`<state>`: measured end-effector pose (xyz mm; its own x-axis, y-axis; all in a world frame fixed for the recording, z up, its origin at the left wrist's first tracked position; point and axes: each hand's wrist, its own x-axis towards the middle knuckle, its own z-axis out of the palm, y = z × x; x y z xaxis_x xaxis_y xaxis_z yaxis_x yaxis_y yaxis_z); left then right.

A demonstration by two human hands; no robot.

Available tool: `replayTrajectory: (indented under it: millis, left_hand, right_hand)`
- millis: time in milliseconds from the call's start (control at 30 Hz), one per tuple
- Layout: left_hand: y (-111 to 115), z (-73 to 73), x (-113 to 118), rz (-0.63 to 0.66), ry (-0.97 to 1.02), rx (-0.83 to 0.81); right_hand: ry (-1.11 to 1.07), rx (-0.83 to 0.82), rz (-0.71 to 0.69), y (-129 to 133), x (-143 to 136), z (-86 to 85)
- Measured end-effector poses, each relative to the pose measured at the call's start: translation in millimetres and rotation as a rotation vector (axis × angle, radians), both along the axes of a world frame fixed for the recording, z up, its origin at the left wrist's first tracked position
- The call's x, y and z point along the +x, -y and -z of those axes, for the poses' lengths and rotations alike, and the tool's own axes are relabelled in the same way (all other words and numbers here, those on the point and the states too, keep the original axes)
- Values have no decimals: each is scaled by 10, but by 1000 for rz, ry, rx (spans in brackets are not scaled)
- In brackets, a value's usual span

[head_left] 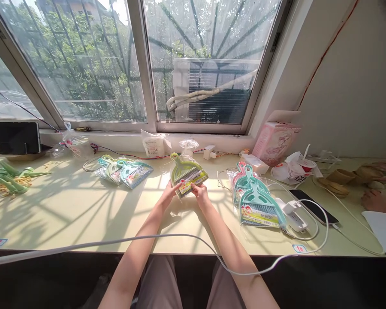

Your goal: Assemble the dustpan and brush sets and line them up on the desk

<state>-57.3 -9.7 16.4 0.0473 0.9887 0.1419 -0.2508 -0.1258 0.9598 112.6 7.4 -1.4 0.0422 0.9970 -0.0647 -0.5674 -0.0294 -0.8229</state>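
Note:
A green mini dustpan and brush set [187, 171] in clear wrapping is held up over the table, its handle pointing away from me. My left hand [171, 191] grips its lower left edge, and my right hand [199, 192] pinches its lower right side by the label. To the right lies a pile of similar packaged sets, a turquoise set [257, 201] on top and a pink one [239, 167] partly hidden beneath. On the left rest a light blue set [134, 171] and a green set [111, 165], partly overlapping.
A white cable [167, 235] crosses in front, over my forearms. At right are a phone [313, 207], a charger [294, 214], a pink box [276, 141] and another person's hand [378, 201]. A tablet [14, 138] stands at the left. Windows line the back.

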Motion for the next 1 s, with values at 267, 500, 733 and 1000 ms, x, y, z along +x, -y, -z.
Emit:
replayTrajectory:
  millis: [267, 500, 733, 1000]
  left_hand:
    - [-33, 51, 0, -69, 39, -1]
    - [25, -32, 24, -29, 33, -9]
    - [102, -103, 61, -9, -30, 49]
    - [56, -38, 64, -51, -5, 11]
  right_hand:
    - [-28, -95, -68, -16, 29, -54]
    - [-10, -132, -18, -33, 77, -35]
    - [15, -152, -8, -58, 127, 31]
    - [39, -205, -21, 7, 92, -126]
